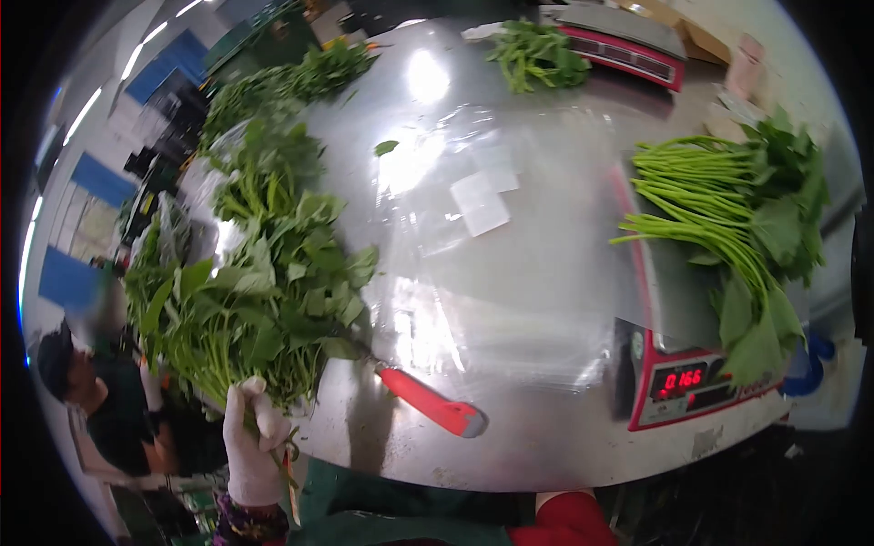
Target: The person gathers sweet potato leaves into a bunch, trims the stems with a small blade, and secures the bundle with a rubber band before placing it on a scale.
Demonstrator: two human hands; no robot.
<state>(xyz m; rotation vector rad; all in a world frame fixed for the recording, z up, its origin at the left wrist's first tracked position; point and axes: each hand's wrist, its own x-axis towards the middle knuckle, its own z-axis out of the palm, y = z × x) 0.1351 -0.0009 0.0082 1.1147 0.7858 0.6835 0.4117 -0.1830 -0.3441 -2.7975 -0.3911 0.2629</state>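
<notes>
Head view: left hand (250,446) clamped on greens (264,300), bunch running 6 to 12 o'clock; knife (428,405) at its 3 o'clock; right hand unseen

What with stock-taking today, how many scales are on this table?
2. One scale sits at the right edge of the table, greens on it, red display lit; the other scale stands at the far end. Others may be hidden.
</notes>
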